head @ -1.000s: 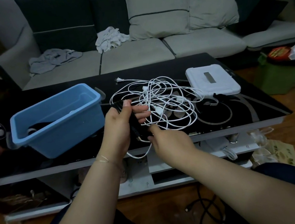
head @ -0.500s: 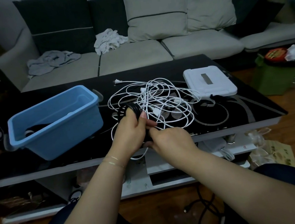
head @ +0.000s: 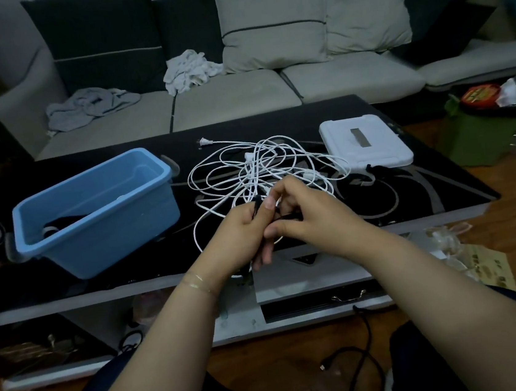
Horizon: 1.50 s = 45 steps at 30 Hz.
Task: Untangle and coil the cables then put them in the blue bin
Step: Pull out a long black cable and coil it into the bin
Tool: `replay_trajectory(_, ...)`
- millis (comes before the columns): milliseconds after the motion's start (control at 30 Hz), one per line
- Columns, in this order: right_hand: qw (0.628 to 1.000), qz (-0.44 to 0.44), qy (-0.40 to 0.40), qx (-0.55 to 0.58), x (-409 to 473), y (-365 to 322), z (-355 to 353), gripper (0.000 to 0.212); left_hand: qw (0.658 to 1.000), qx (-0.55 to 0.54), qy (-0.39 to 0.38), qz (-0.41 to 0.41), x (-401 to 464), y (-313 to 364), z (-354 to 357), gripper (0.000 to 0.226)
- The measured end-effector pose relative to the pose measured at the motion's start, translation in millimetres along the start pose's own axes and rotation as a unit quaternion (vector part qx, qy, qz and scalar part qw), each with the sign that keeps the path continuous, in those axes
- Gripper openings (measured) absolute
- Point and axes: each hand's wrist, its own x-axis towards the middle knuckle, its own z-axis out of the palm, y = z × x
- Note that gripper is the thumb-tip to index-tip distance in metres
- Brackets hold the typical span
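A pale grey fabric sofa (head: pixel 239 101) with dark and light cushions is filling the background, and a glossy black glass coffee table (head: pixel 427 195) with a grey swirl pattern is stretching across the middle in front of it. A light blue rectangular plastic bin (head: pixel 98 213) is sitting on the table's left part, with something dark lying in its bottom. A white flat plastic box (head: pixel 366 144) is resting on the table's right part. Between the bin and the box a loose tangle of thin white cables (head: pixel 260 169) is sprawling on the glass, its plug end pointing toward the sofa. Both hands are meeting over the table's near edge, just in front of the tangle. The left hand (head: pixel 238 233) is curling around a thin black cable (head: pixel 256 205), thumb pressing it. The right hand (head: pixel 310 212) is pinching the same black cable, fingers bent
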Motion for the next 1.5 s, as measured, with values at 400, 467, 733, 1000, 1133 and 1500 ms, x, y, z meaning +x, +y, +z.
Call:
replay_trajectory(400,0.992,-0.058,0.089,-0.071,8,13,4,0.05,0.994,-0.097,-0.041,-0.011,0,-4,2,0.073)
replay_trajectory(467,0.987,-0.058,0.128,-0.073,9,13,6,0.047,0.99,-0.12,-0.072,-0.026,-1,-5,4,0.075)
replay_trajectory(733,0.975,0.025,0.212,-0.067,13,9,20,0.048,0.981,-0.153,-0.115,-0.001,-2,-9,2,0.061)
replay_trajectory(1000,0.975,0.097,0.185,-0.081,26,21,23,0.037,0.924,-0.377,0.044,-0.038,4,0,8,0.056)
replay_trajectory(1133,0.977,0.08,0.12,-0.155,23,25,33,0.03,0.85,-0.514,0.094,-0.059,7,4,-14,0.049)
replay_trajectory(1500,0.994,0.058,-0.014,-0.097,17,16,41,0.037,0.861,-0.494,0.118,0.008,4,4,-25,0.025)
